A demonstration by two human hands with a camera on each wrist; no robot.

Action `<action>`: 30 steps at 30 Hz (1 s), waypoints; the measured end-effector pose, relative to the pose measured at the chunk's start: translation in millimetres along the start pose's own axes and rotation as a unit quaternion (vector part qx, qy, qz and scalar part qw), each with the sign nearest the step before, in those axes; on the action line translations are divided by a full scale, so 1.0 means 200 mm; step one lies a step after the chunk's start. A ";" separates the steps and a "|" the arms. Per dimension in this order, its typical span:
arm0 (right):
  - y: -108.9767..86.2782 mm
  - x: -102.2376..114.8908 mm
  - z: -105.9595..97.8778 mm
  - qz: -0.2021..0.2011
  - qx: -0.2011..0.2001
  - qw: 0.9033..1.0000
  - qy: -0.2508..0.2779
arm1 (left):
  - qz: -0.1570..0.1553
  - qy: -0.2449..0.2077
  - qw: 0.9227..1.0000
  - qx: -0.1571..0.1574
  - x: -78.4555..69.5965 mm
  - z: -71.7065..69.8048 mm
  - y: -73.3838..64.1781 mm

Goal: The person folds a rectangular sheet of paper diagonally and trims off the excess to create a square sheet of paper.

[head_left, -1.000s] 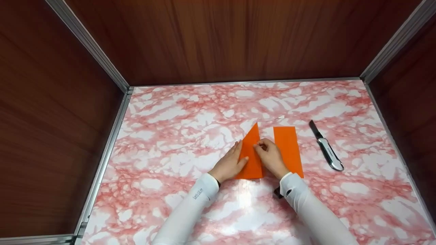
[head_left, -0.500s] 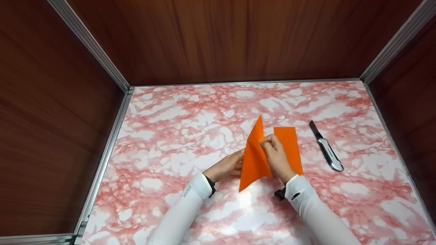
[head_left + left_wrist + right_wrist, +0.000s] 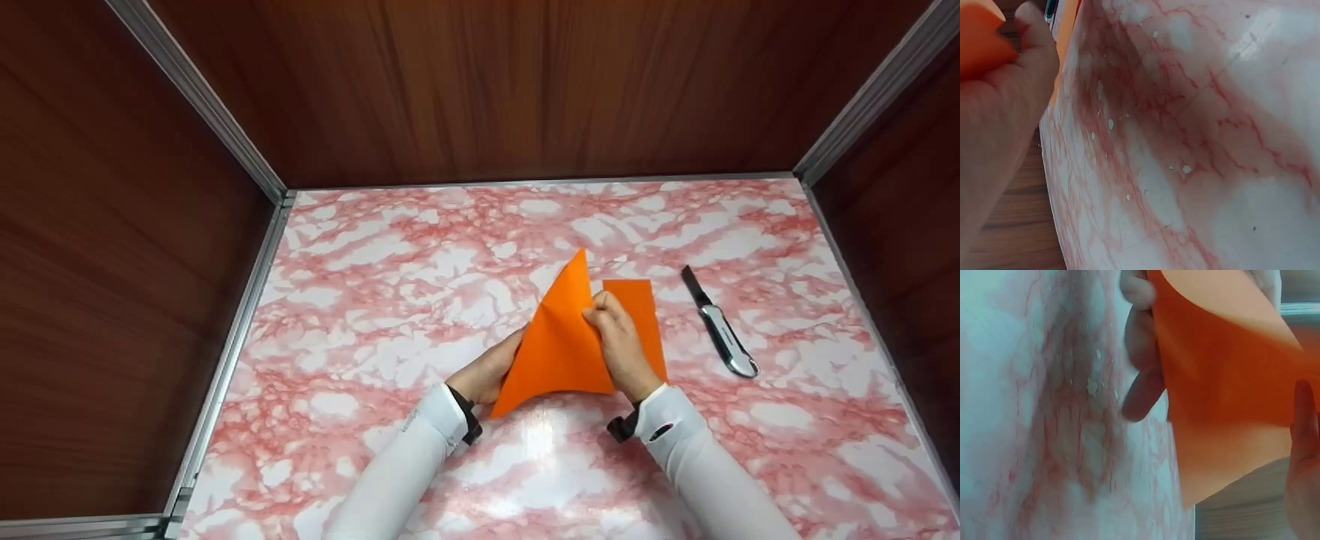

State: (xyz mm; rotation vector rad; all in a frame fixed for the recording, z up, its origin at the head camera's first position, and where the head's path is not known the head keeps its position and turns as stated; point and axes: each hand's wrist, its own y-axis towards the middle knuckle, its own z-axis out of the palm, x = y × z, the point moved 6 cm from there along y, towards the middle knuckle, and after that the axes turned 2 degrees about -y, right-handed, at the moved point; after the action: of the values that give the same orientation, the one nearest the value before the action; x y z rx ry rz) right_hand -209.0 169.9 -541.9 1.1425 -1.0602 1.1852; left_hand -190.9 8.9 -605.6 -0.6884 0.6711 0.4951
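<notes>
A creased sheet of orange paper point(image 3: 559, 337) is raised and bent between my two hands. My right hand point(image 3: 621, 349) pinches its right edge, thumb toward me. The left hand point(image 3: 491, 371) grips the sheet at its left side, with part of that hand hidden behind the paper in the head view. In the right wrist view, fingers point(image 3: 1143, 343) of the left hand show curled at the edge of the paper point(image 3: 1224, 382). To the right, partly behind my right hand, a flat orange paper piece point(image 3: 636, 307) lies on the table.
A knife point(image 3: 721, 330) with a black blade and a silver and black handle lies right of the papers. The table point(image 3: 360, 315) has a red and white marbled top. Brown wood panels point(image 3: 525, 90) with metal edging stand around the back and sides.
The sheet, folded narrow and flat under my hands a second ago, is now lifted and spread wider. My right hand has moved right with its edge; the left hand has shifted slightly left.
</notes>
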 end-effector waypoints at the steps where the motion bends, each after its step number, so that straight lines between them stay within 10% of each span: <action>1: 0.00 0.00 0.00 -0.002 -0.001 1.000 0.009 | 0.002 -0.009 1.000 -0.010 0.00 -0.01 0.00; 13: 0.01 -0.06 -0.09 0.043 0.001 0.999 0.019 | 0.086 -0.025 0.985 -0.149 -0.13 -0.17 -0.04; 21: 0.02 -0.12 -0.20 0.063 -0.044 0.993 -0.091 | 0.192 -0.030 0.952 -0.237 -0.24 -0.30 -0.08; 30: 0.01 -0.20 -0.28 0.106 -0.047 0.965 -0.235 | 0.198 0.112 0.917 -0.328 -0.28 -0.44 -0.13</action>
State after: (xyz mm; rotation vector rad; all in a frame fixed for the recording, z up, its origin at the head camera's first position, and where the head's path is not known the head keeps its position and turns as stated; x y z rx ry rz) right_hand -214.5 221.2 -588.4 1.2931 -1.6164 1.0325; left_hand -247.4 -82.7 -606.7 -1.2644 0.8746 1.0538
